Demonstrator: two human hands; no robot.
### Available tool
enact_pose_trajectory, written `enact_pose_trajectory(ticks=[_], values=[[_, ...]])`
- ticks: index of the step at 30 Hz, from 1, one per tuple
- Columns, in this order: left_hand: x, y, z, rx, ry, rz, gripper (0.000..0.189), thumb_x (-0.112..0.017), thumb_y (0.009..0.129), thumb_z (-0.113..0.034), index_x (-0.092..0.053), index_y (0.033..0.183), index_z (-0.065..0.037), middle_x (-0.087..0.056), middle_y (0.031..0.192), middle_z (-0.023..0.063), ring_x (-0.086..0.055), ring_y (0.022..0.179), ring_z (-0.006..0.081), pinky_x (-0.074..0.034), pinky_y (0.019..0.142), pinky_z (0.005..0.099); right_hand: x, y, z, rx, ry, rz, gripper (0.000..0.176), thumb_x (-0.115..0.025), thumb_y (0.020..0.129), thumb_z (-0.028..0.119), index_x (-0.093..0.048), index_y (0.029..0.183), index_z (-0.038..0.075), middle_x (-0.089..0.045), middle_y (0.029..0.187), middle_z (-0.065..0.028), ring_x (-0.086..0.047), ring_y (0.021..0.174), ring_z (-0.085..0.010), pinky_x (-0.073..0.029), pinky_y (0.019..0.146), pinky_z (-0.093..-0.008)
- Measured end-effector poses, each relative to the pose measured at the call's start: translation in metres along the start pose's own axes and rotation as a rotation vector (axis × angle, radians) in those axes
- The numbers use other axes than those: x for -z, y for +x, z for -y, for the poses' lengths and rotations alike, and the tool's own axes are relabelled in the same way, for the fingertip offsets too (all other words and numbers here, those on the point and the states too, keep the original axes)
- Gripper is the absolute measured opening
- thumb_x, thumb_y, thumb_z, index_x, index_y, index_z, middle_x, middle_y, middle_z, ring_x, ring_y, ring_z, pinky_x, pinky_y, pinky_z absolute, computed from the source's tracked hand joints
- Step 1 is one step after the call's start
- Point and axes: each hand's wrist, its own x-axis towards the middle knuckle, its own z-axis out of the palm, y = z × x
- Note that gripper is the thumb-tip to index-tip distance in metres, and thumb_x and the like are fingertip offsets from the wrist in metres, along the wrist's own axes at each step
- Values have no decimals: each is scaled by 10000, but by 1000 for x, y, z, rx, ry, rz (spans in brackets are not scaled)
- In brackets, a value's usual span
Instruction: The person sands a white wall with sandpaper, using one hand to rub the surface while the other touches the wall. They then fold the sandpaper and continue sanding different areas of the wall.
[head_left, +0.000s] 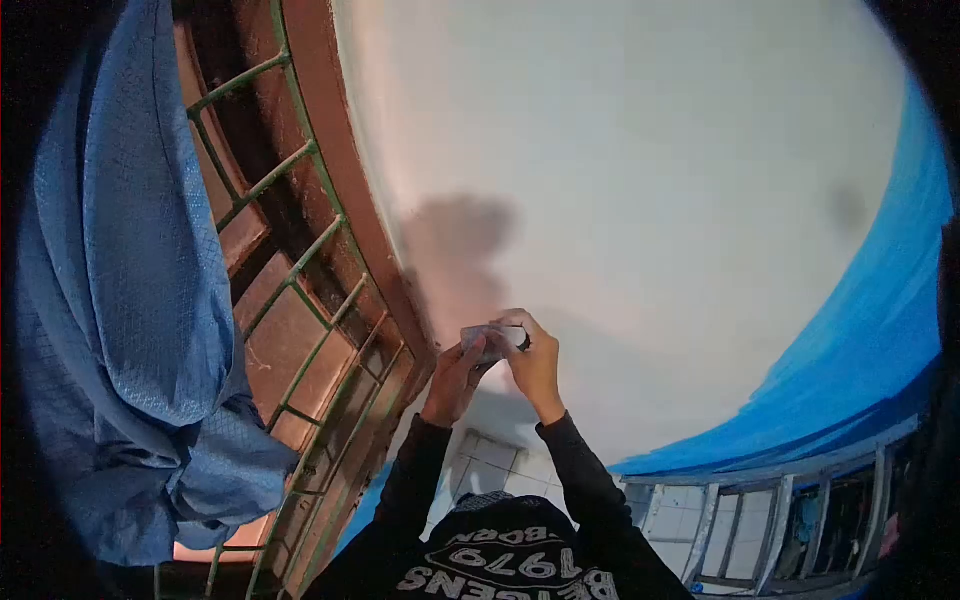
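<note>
Both hands are raised near the middle of the view, in front of the wall. My left hand (455, 380) is closed around a small greyish object (482, 343), its thumb lying on the face of it. My right hand (535, 362) is closed at the object's right side, fingers bent over its upper edge, beside a small dark part. The object looks flat and partly see-through; exactly what it is cannot be made out. The fingers hide part of its right end.
A brown window frame (345, 130) with green bars stands at the left, beside a hanging blue curtain (150, 260). A white wall (640, 200) with blue paint (850, 340) fills the right. A wooden rack (780, 530) is at the lower right, above white tiles.
</note>
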Motion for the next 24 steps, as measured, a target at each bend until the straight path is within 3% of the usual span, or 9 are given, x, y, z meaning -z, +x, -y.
enact_pose_trajectory(ticks=[2,3,6,8,11,14,18,20,24], values=[[0,-1,-2,7,-80,36,342,-526,1083,-217,-605,1301,34,-648,1272,107,-613,1189,183,-468,1070,343,2,3,2,210,-72,-61,222,-762,880,64,-671,1079,28,-730,1019,-107,-687,922,-136,-534,807,-287],[0,-2,-2,0,-113,17,347,-521,1083,-216,-601,1309,35,-637,1286,121,-604,1203,200,-463,1075,350,5,2,8,210,-68,-58,222,-762,880,64,-671,1079,28,-730,1019,-107,-687,922,-136,-534,807,-287],[-6,1,-11,-261,39,-191,362,-508,1083,-211,-586,1332,39,-603,1330,163,-577,1244,252,-449,1091,370,21,-9,36,86,24,-144,185,-734,904,63,-691,1079,19,-738,1056,-114,-691,939,-152,-535,811,-289],[-14,14,-28,-537,341,-389,372,-499,1083,-208,-576,1347,41,-580,1359,192,-558,1272,287,-440,1101,383,49,-14,47,302,-67,-406,174,-691,936,51,-693,1105,9,-738,1075,-120,-691,955,-177,-538,823,-301],[-30,54,-69,-872,807,-543,388,-485,1083,-204,-562,1370,44,-547,1402,234,-531,1313,339,-427,1117,403,94,-16,52,379,-150,-569,151,-631,966,73,-681,1086,-3,-706,1192,-159,-683,1084,-271,-532,908,-388],[-49,99,-97,-1015,1080,-585,404,-471,1083,-199,-548,1393,48,-513,1446,277,-504,1355,391,-413,1133,423,126,-1,57,498,-337,-749,138,-612,973,74,-681,1072,6,-698,1179,-170,-659,1101,-301,-519,938,-414],[-46,127,-71,-1315,1113,-543,437,-469,1072,-192,-502,1444,36,-442,1526,273,-413,1435,413,-364,1180,460,151,20,28,694,-642,-921,128,-611,953,42,-670,1063,14,-645,1253,-163,-563,1206,-329,-499,972,-427],[-43,123,-41,-1335,1103,-533,446,-464,1070,-191,-492,1453,36,-430,1539,265,-399,1443,419,-354,1187,461,147,35,5,821,-796,-988,154,-635,937,85,-670,1079,37,-580,1373,-173,-474,1304,-345,-450,1033,-469],[-56,135,-45,-1343,1031,-637,459,-441,1069,-202,-502,1444,54,-448,1535,247,-404,1445,408,-373,1172,439,154,35,-14,887,-954,-966,180,-645,941,169,-659,1099,85,-574,1394,-174,-474,1297,-364,-412,1064,-518]])
